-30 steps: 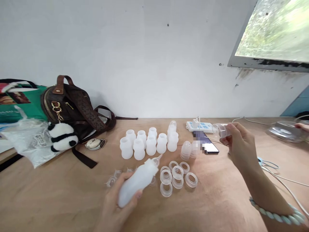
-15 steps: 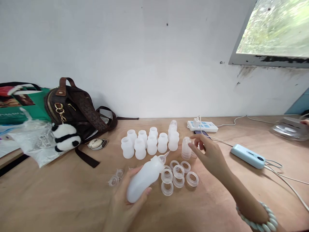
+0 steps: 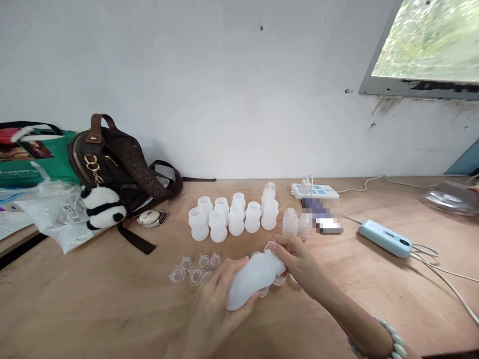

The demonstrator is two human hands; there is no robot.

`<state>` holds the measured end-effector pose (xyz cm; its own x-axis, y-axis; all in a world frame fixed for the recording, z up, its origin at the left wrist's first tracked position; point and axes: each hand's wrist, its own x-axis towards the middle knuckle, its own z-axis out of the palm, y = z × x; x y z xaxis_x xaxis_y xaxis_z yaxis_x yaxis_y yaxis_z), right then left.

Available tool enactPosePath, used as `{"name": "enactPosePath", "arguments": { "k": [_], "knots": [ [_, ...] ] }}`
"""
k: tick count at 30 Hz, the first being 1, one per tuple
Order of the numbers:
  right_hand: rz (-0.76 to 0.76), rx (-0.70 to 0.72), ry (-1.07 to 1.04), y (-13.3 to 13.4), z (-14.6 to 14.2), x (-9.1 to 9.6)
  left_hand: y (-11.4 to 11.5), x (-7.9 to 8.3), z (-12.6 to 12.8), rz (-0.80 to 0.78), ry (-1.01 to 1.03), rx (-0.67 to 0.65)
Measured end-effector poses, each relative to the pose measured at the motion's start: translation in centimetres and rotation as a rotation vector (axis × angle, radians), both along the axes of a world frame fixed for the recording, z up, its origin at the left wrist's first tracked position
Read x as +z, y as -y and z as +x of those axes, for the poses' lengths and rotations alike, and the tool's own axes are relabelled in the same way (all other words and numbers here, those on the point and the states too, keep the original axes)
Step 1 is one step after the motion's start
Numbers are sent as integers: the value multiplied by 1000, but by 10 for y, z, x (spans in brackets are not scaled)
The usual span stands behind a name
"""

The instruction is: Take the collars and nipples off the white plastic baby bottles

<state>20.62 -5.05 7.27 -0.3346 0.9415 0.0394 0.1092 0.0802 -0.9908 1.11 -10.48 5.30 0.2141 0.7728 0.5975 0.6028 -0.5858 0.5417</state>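
Note:
Tilted in front of me is a white translucent baby bottle (image 3: pixel 249 281), its base toward the lower left. My left hand (image 3: pixel 220 294) wraps round its body. The fingers of my right hand (image 3: pixel 294 257) are closed over the neck end, hiding the teat. Under the bottle and right hand, clear plastic rings (image 3: pixel 279 280) are partly covered. Clear teats (image 3: pixel 196 275) lie to the left of my left hand. Behind the hands stand several open white bottles (image 3: pixel 218 227), one capped bottle (image 3: pixel 269 192), and clear domed caps (image 3: pixel 290 221) to their right.
At the left are a brown backpack (image 3: pixel 123 149) with a panda charm (image 3: pixel 105 207), a green bag (image 3: pixel 52 167), a plastic bag (image 3: pixel 56 209) and a watch (image 3: pixel 151 218). To the right lie a power strip (image 3: pixel 318 191), a light-blue device (image 3: pixel 385 238) with cables and a clear lid (image 3: pixel 447 199).
My right hand has come down from the domed caps onto the bottle's neck end. The bottle in my left hand has shifted right, and the teat is now hidden.

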Motion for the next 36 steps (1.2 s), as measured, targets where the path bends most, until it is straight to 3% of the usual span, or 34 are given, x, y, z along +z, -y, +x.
{"name": "enactPosePath", "arguments": {
  "k": [3,5,7,8,11,16,18,20,22,24,25,27,31,33,36],
  "knots": [
    [132,0,8,1,5,2,-4,14,-2,-528,265,-123],
    [278,77,51,0,12,7,-8,20,-7,-881,496,-239],
    [396,194,110,-3,22,15,-13,23,-11,-1086,683,-307],
    [417,241,146,-5,26,19,-15,23,-13,-1109,729,-309],
    [345,256,218,-8,33,23,-17,21,-13,-921,597,-234],
    [113,156,280,-9,19,18,-17,12,-10,-138,6,43],
    [159,129,343,-7,15,22,-16,11,-11,-22,-59,50],
    [331,157,365,-4,18,30,-15,13,-15,-199,34,-13],
    [522,190,330,-3,26,39,-15,18,-19,-569,244,-159],
    [611,139,279,-2,36,46,-16,22,-22,-840,456,-270],
    [603,96,258,-2,40,47,-18,24,-23,-882,531,-279],
    [492,82,242,-1,44,48,-21,26,-22,-831,578,-229],
    [247,304,209,0,33,44,-24,31,-13,-676,434,-151],
    [222,344,165,1,25,44,-26,31,-10,-621,376,-126],
    [243,281,195,-3,22,49,-29,25,-9,-534,343,-104]
  ]
}}
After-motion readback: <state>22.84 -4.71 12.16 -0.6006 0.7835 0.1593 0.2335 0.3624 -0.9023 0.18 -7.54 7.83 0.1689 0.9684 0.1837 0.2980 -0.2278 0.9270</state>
